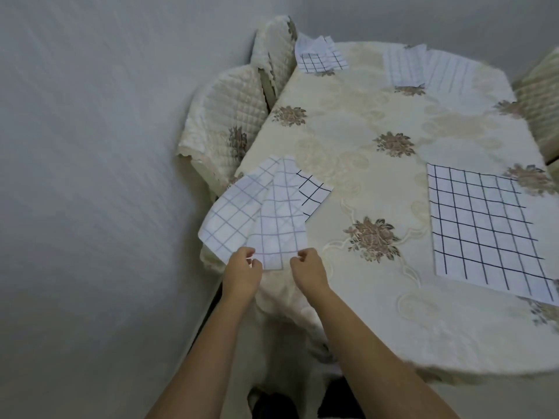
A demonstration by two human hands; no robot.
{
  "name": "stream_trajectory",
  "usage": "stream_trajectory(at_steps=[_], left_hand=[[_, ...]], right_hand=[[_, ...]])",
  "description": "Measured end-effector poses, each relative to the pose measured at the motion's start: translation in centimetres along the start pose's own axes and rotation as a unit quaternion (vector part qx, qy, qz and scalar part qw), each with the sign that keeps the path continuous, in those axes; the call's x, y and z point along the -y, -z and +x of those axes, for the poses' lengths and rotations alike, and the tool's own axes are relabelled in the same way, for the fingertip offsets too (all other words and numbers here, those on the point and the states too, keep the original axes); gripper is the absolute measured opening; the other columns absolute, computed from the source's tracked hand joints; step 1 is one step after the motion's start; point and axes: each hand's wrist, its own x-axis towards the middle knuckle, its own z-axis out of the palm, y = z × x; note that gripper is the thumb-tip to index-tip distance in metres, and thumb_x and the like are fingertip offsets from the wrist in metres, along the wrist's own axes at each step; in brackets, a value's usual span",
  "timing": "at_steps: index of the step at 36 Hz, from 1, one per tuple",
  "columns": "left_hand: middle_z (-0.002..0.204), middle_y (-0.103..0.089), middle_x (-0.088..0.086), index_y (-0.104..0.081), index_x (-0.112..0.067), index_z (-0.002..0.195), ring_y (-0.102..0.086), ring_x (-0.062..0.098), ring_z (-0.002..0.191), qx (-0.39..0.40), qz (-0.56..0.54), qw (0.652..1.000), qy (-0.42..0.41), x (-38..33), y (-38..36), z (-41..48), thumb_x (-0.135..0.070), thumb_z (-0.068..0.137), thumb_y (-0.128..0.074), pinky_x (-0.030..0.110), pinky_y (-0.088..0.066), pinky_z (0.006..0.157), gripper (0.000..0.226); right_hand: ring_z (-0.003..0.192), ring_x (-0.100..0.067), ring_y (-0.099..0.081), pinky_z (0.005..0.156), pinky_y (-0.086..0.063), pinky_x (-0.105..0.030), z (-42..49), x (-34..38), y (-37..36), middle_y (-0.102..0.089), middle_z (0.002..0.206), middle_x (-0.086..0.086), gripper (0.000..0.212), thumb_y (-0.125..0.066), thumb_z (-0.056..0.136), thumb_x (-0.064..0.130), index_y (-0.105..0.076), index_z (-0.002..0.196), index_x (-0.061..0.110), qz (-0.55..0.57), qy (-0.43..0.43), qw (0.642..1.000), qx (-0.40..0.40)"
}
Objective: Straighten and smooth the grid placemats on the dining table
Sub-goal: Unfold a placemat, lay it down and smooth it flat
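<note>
My left hand and right hand pinch the near edge of a crumpled white grid-lined placemat (folded over itself) at the corner of the cream floral-clothed table; a flat grid placemat lies well apart.

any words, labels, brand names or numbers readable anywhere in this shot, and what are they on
None: no readable text anywhere in the head view.
The grid placemats, such as the flat one, carry only dark lines.
The tablecloth shows only flower motifs.
The quilted chair covers are plain.
</note>
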Motion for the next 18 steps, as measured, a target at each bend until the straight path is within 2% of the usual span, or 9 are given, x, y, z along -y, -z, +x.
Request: stream_trajectory(at_steps=[3,5,7,10,12,15,18], left_hand=[[0.132,-0.049,0.007,-0.051,-0.009,0.125,-0.048,0.022,0.119,0.029,0.055,0.998,-0.032,0.6,0.2,1.3,-0.010,0.092,-0.048,0.026,-0.039,0.092,0.034],[0.132,-0.048,0.005,-0.051,-0.010,0.125,-0.048,0.021,0.118,0.044,0.096,0.993,-0.057,0.7,0.1,1.9,-0.011,0.091,-0.049,0.025,-0.038,0.090,0.034],[0.136,-0.046,0.005,-0.050,-0.011,0.125,-0.045,0.020,0.121,0.057,0.136,0.985,-0.089,0.9,-0.1,2.6,-0.012,0.090,-0.050,0.029,-0.038,0.099,0.035],[0.152,-0.025,0.004,-0.043,-0.015,0.133,-0.025,0.020,0.138,0.093,0.234,0.958,-0.137,0.7,-0.5,3.7,-0.020,0.090,-0.051,0.035,-0.026,0.113,0.044],[0.156,-0.012,0.005,-0.036,-0.016,0.138,-0.013,0.021,0.143,0.119,0.285,0.938,-0.158,0.5,-1.0,4.3,-0.024,0.091,-0.050,0.038,-0.018,0.116,0.050],[0.157,-0.002,0.009,-0.028,-0.017,0.141,-0.002,0.025,0.145,0.152,0.329,0.920,-0.148,0.4,-1.5,5.1,-0.026,0.091,-0.049,0.041,-0.009,0.118,0.055],[0.157,0.003,0.011,-0.026,-0.018,0.141,0.004,0.028,0.145,0.163,0.358,0.910,-0.134,0.6,-2.0,5.5,-0.027,0.090,-0.050,0.044,-0.004,0.117,0.058]], right_hand=[[0.118,-0.032,-0.048,0.095,-0.040,-0.037,0.6,0.5,-0.1,-0.042,0.133,-0.016,0.045,-0.051,0.089,0.016,-0.040,0.130,0.003,-0.091,0.004,0.995,-0.031],[0.118,-0.034,-0.048,0.095,-0.041,-0.038,1.3,0.6,0.0,-0.040,0.134,-0.016,0.046,-0.052,0.088,0.017,-0.039,0.130,0.003,-0.121,-0.012,0.991,-0.047],[0.117,-0.035,-0.048,0.093,-0.041,-0.038,2.0,0.8,-0.1,-0.041,0.133,-0.017,0.045,-0.053,0.088,0.019,-0.040,0.127,0.001,-0.148,-0.031,0.986,-0.065],[0.117,-0.033,-0.048,0.091,-0.042,-0.038,3.1,1.1,-0.6,-0.040,0.131,-0.017,0.047,-0.055,0.088,0.025,-0.038,0.123,-0.001,-0.224,-0.033,0.972,-0.069],[0.119,-0.031,-0.047,0.091,-0.044,-0.037,3.8,1.4,-0.8,-0.038,0.131,-0.016,0.055,-0.059,0.087,0.031,-0.036,0.125,0.000,-0.271,-0.033,0.960,-0.066],[0.121,-0.029,-0.047,0.093,-0.044,-0.034,4.7,1.7,-1.0,-0.040,0.131,-0.015,0.062,-0.061,0.085,0.035,-0.034,0.127,0.000,-0.318,-0.040,0.945,-0.061],[0.121,-0.029,-0.047,0.096,-0.042,-0.034,5.5,1.9,-0.9,-0.043,0.131,-0.015,0.056,-0.060,0.085,0.033,-0.040,0.126,0.003,-0.319,-0.065,0.944,-0.049]])
